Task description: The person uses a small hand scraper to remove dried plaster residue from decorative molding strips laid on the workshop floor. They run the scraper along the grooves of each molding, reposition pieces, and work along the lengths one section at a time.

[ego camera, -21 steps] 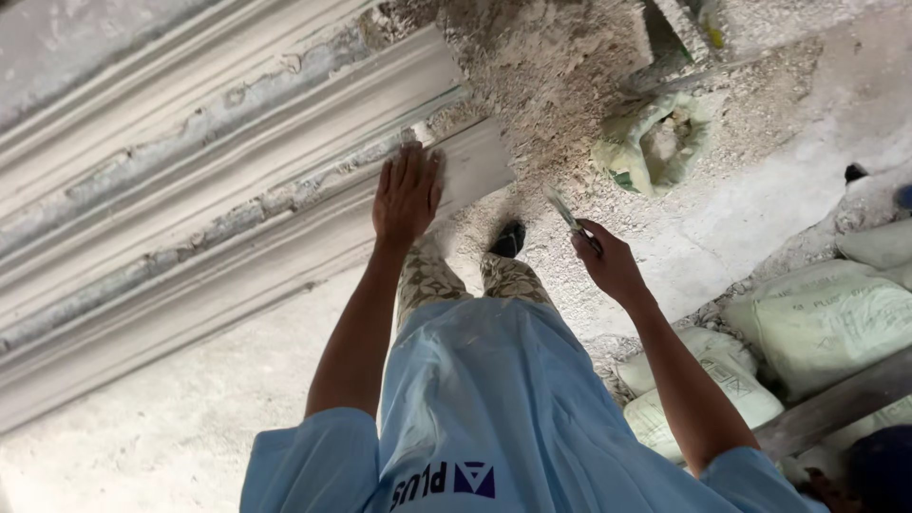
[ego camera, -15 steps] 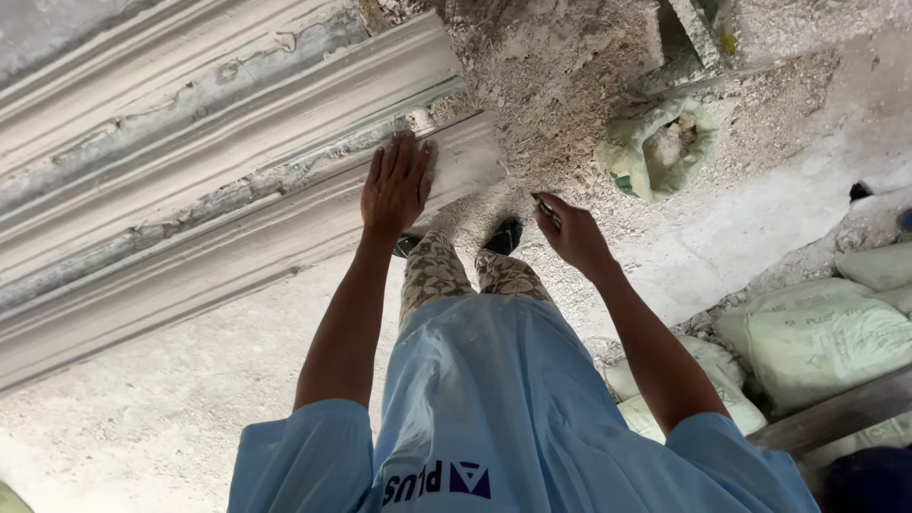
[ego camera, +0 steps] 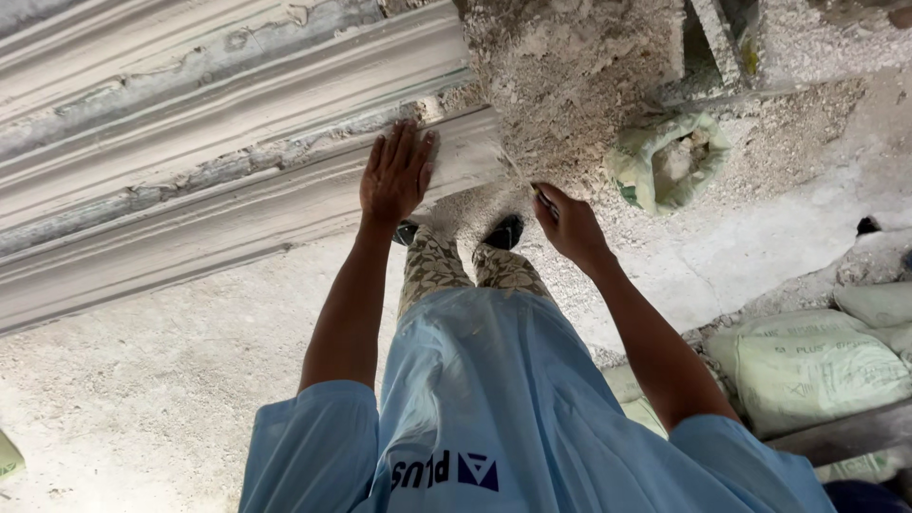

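Since the earlier frame the right hand (ego camera: 570, 226) has dropped to the moulding's (ego camera: 237, 204) end, gripping a small tool (ego camera: 545, 201). The left hand (ego camera: 397, 173) lies flat and spread, seemingly steadying it.

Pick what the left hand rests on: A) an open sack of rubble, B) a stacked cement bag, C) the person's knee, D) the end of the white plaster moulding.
D: the left hand lies flat, fingers spread, on the end of the white plaster moulding, next to the rough concrete block.
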Tool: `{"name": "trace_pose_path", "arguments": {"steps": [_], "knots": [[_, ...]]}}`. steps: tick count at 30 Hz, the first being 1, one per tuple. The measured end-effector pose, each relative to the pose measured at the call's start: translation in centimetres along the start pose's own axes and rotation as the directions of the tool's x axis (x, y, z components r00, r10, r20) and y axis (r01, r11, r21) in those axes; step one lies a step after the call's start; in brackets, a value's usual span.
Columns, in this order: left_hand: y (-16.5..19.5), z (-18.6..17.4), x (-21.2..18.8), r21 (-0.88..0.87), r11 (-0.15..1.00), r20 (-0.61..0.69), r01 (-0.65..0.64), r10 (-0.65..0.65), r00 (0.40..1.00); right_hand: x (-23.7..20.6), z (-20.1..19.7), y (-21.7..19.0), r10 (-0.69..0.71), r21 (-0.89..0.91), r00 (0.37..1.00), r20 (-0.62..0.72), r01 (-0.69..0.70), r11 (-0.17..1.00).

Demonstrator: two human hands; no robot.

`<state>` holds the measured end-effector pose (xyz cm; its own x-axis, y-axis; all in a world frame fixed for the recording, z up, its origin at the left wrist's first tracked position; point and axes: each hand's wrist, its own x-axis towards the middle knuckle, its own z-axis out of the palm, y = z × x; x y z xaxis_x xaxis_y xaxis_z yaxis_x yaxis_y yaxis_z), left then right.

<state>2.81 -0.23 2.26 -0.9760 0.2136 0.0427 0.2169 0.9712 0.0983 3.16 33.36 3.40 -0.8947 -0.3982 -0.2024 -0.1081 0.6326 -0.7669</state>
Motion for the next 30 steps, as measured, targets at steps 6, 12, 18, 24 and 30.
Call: {"name": "trace_pose_path", "arguments": {"steps": [6, 12, 18, 24, 30], "knots": [[0.1, -0.1, -0.2, -0.006, 1.0, 0.032, 0.002, -0.002, 0.999, 3.0, -0.8, 1.3, -0.007, 0.027, 1.0, 0.024, 0.006, 1.0], [0.2, 0.1, 0.0, 0.007, 1.0, 0.062, -0.007, 0.006, 0.998, 6.0, -0.6, 0.3, 0.094, -0.002, 0.989, 0.117, -0.094, 0.996], [0.0, 0.1, -0.1, -0.024, 0.999, 0.101, 0.025, -0.022, 0.995, 5.3, -3.2, 0.3, -0.008, 0.085, 1.0, 0.013, 0.007, 0.996], [0.4, -0.3, -0.8, -0.01, 0.999, 0.047, 0.031, -0.031, 0.998, 2.7, -1.9, -0.7, 0.078, 0.009, 0.994, 0.078, -0.079, 0.997], [0.1, -0.4, -0.8, -0.009, 0.999, 0.053, 0.048, -0.047, 0.997, 7.1, 0.5, -0.8, 0.141, 0.005, 0.987, 0.082, -0.142, 0.99]]}}
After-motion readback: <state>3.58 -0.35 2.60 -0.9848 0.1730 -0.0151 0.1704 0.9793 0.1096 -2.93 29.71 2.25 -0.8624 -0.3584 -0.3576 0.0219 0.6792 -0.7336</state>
